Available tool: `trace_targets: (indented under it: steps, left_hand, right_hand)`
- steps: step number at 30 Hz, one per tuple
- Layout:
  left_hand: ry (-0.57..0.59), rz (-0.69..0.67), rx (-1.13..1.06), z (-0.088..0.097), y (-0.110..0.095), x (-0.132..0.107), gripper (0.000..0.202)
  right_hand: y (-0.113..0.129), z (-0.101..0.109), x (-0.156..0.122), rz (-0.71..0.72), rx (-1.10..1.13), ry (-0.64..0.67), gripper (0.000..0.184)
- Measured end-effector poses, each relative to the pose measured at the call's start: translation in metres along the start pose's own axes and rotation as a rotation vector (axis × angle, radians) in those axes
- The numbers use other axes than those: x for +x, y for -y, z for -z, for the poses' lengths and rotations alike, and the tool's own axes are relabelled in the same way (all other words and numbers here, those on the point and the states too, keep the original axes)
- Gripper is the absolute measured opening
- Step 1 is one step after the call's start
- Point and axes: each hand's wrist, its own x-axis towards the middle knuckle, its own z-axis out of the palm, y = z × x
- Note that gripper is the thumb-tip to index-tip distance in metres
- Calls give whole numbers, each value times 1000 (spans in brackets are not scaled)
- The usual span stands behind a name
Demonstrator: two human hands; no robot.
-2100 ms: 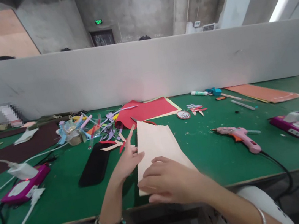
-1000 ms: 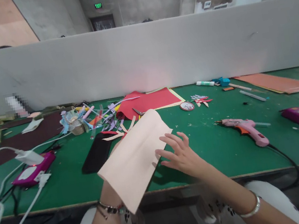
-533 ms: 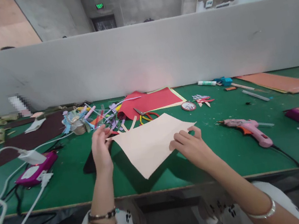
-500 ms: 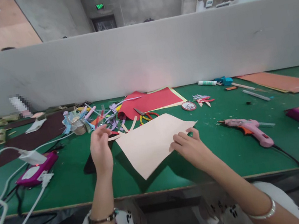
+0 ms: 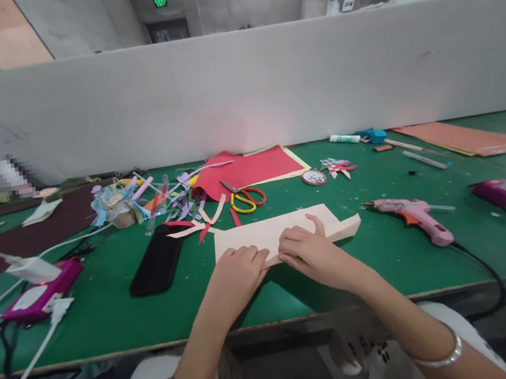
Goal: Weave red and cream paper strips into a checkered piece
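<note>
Across the green table (image 5: 372, 283), right at centre dial, lies the cream sheet (image 5: 265, 230), and both hands are on it! Left hand (image 5: 241, 276) at eight o'clock: fingers pressed close together, gripping the near edge, thumb tucked out of sight. Right hand (image 5: 317, 255) at four: fingertips bunched in a pinch on that same edge, almost touching the left's, with one finger lifted clear of the rest. And look at that edge, turned up into a fold, its end jutting free towards three o'clock! Around the sheet now: scissors (image 5: 238, 191) at eleven, handles parted; red paper (image 5: 261, 167) spread wide at twelve; a round disc (image 5: 314, 177) at one. Out at three, well apart, the pink glue gun (image 5: 411, 212) lies on its side. Over at nine, a black phone (image 5: 153, 266), with cream and red strips (image 5: 199, 226) just beside it.
</note>
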Motion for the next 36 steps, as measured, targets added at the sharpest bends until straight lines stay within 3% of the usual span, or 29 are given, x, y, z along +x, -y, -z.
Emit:
trace_targets:
  steps: [2,6,11,18,21,27,32,36]
  left_hand:
    - [-2,9,-17,-1,2,-2,21]
    - [52,69,-39,0,6,-3,28]
    - [122,84,-6,-2,10,-3,30]
    - [-44,-62,117,-15,7,2,30]
    - [-41,-84,113,-17,8,2,21]
    - [28,-42,109,-14,9,3,13]
    - [1,-85,116,-18,4,7,15]
    - [-75,-186,194,-23,2,10,21]
  right_hand:
    - [-2,-1,0,21,-28,-44,9]
    - [-3,-6,0,169,-236,-148,23]
    - [0,-11,0,221,-385,-180,6]
    - [-2,-10,-6,156,-261,-57,18]
    - [-9,-8,-7,136,-179,-56,8]
    - [-20,-2,-11,70,165,32,13]
    - [-19,-13,-14,-4,196,168,19]
    - [-20,-19,-17,-31,160,162,21]
